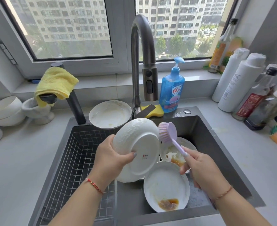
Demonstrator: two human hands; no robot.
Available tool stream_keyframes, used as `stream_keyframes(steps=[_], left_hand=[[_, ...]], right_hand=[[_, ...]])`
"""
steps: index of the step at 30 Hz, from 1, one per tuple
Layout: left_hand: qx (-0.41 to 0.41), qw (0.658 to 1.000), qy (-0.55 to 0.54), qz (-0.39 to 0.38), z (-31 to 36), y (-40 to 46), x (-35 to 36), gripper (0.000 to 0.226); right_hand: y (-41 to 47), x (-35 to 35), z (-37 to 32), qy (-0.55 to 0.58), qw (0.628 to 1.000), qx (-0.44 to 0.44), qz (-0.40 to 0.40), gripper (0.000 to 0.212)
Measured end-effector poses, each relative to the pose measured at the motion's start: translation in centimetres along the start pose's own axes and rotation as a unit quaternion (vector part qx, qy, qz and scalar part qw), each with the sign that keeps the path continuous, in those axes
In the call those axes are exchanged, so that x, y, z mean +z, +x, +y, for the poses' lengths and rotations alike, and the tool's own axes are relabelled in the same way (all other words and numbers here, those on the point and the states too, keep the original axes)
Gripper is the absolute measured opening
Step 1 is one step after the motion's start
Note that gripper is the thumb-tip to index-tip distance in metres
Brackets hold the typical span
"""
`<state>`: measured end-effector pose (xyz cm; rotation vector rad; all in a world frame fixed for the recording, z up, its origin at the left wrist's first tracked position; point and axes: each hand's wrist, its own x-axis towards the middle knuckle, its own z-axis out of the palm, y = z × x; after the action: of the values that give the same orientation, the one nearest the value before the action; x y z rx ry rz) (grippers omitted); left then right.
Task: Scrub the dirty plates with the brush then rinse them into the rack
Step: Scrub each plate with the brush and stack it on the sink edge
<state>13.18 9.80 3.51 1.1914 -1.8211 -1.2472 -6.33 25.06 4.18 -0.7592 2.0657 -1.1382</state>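
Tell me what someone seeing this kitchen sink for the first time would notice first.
Front and centre, the left hand grips a tilted white ceramic plate, underside toward the camera, while the right hand holds a lilac plastic dish brush against its rim. Below them in the dark sink, a white plate smeared with brown sauce stands out, and a bright blue pump bottle of dish soap sits behind the sink, beside the tap.

Blue soap bottle (172,88) beside faucet (142,46); yellow cloth (56,82) left.
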Motion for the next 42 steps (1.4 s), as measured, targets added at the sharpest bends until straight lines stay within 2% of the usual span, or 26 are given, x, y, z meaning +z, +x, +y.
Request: stream_keyframes(steps=[3,5,7,9,13,15,17,19,23,25,28,31,37,40,42], left_hand=[[0.006,1.000,0.008,-0.005,-0.3,-0.1,0.7,0.038],[-0.004,1.000,0.006,-0.006,-0.5,-0.1,1.1,0.039],[-0.022,1.000,-0.016,-0.008,-0.8,0.0,1.4,0.042],[-0.028,0.999,-0.022,-0.007,-0.9,0.1,1.5,0.044],[-0.007,1.000,-0.016,-0.004,-0.7,-0.4,0.9,0.037],[-0.005,1.000,-0.021,0.002,-0.7,-0.7,0.3,0.039],[-0.009,0.999,-0.029,0.010,-0.7,-0.8,-0.1,0.041],[-0.005,1.000,-0.029,0.010,-0.7,-0.8,-0.3,0.042],[0.014,1.000,-0.009,-0.003,-0.6,-0.6,-0.1,0.038],[0.013,1.000,-0.018,-0.017,-0.6,-0.6,0.4,0.038],[0.024,0.998,-0.051,-0.033,-0.8,-0.7,1.3,0.049],[0.043,0.997,-0.039,-0.049,-0.7,-0.9,1.6,0.041],[0.028,0.999,-0.026,-0.018,-0.6,-1.4,0.8,0.038],[0.015,0.997,-0.072,0.006,-0.9,-0.9,-0.2,0.047],[0.007,0.993,-0.114,0.022,-0.9,-0.7,-0.5,0.056]], right_hand=[[-1.6,1.0,-2.4,-0.001,0.996,-0.087,-0.012,0.042],[-3.2,1.9,-3.9,-0.074,0.984,-0.157,-0.038,0.045],[-4.6,2.9,-4.6,-0.175,0.964,-0.187,-0.067,0.043],[-5.5,3.4,-4.9,-0.226,0.949,-0.201,-0.083,0.043],[-4.1,1.6,-5.0,-0.204,0.965,-0.159,-0.046,0.046],[-2.4,0.3,-3.9,-0.154,0.982,-0.107,-0.006,0.043],[-1.3,-0.2,-2.8,-0.141,0.989,-0.031,-0.001,0.033],[-1.3,0.0,-2.4,-0.135,0.991,0.003,-0.004,0.032],[-3.1,0.6,-4.9,-0.095,0.989,-0.109,-0.038,0.044],[-4.6,1.4,-6.0,-0.158,0.969,-0.174,-0.077,0.044],[-6.5,3.3,-6.6,-0.219,0.946,-0.194,-0.138,0.041],[-6.7,3.2,-7.0,-0.212,0.950,-0.186,-0.132,0.041],[-3.8,0.1,-5.8,-0.199,0.968,-0.152,-0.020,0.044],[-1.7,-0.2,-2.9,-0.147,0.986,-0.078,-0.004,0.029],[-0.4,0.3,-0.8,-0.047,0.999,0.010,-0.001,0.024]])
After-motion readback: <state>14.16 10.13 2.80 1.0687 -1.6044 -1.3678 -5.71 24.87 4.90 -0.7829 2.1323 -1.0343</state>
